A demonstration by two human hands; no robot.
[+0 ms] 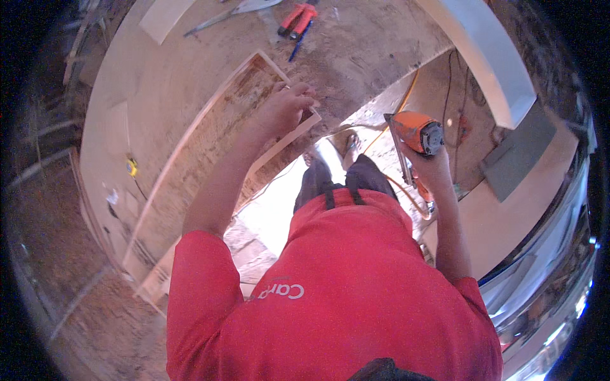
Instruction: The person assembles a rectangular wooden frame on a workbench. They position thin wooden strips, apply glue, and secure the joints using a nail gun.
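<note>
A long, shallow wooden frame (283,143) lies slantwise on the workbench, its pale edges standing around a brown, stained inside. My left hand (289,109) is closed over the frame's short end, with the fingers bent around the edge board; part of their grip is hidden. On the right, my right hand (433,170) is wrapped round the handle of an orange and black nail gun (416,131). The tool is held off the bench, apart from the frame. My fingers partly cover its lower end.
Red-handled pliers (297,21) and a blue pen (300,43) lie at the bench's far side. A yellow tape measure (131,167) rests at the left. A white curved panel (486,54) and a grey board (521,154) are at the right. An orange hose (408,94) runs below the bench edge.
</note>
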